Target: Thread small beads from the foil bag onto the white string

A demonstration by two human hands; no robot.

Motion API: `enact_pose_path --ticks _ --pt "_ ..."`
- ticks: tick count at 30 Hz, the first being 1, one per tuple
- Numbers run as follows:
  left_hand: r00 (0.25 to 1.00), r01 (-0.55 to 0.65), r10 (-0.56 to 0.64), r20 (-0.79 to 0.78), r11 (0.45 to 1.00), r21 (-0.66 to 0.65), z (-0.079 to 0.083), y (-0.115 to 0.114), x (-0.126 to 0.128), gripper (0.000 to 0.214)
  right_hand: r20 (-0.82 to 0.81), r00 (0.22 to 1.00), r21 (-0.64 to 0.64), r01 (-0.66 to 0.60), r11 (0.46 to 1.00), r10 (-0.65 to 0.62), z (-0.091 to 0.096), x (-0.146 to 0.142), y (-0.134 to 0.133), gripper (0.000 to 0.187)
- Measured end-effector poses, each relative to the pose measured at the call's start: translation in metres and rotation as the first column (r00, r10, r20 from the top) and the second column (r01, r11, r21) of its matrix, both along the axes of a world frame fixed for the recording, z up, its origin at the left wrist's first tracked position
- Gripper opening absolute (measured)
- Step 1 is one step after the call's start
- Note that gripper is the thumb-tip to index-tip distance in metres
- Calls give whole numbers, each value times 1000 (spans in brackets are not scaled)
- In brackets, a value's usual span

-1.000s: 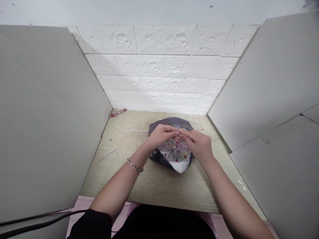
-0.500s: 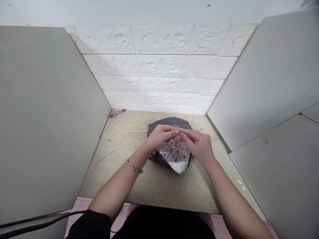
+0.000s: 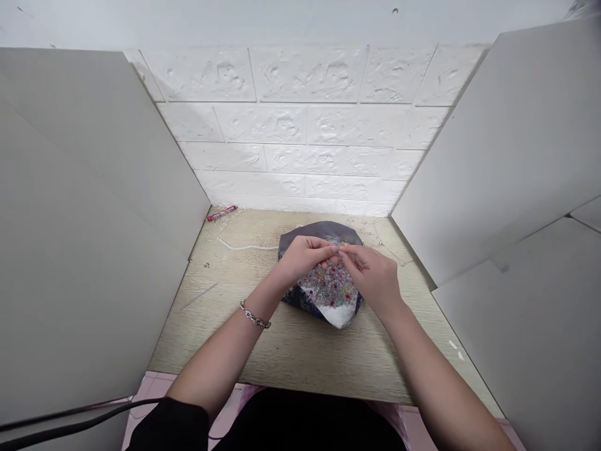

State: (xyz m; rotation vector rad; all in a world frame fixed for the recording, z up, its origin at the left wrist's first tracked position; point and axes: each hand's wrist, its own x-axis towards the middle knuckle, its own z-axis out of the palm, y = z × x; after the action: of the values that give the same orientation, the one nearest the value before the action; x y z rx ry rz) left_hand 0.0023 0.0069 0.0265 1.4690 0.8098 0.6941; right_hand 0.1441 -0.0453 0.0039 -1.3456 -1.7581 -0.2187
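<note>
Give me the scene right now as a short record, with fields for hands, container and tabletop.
Left hand: fingertips pinched, above the beads; anything held is too small to tell
Right hand: fingertips meeting the left's
Container: dark open bag
Contents: multicoloured beads
Tabletop: white strand left of bag; red packet far left

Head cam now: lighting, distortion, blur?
Head view: light soft, sheen on the brick-pattern wall; head view: side panels look stretched, likely lens distortion; head view: left hand and right hand reasonably sharp, anything between their fingertips too small to tell.
</note>
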Motion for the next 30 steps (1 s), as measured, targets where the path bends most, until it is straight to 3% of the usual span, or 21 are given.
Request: enact_pose_path --ticks 12,30 --pt "1000 -24 24 -6 999 -26 1 0 1 25 -86 994 -175 48 983 -63 0 -1 0 9" --pt "997 30 -19 -81 990 135 0 1 -3 28 29 999 -104 -16 994 19 3 3 1 16"
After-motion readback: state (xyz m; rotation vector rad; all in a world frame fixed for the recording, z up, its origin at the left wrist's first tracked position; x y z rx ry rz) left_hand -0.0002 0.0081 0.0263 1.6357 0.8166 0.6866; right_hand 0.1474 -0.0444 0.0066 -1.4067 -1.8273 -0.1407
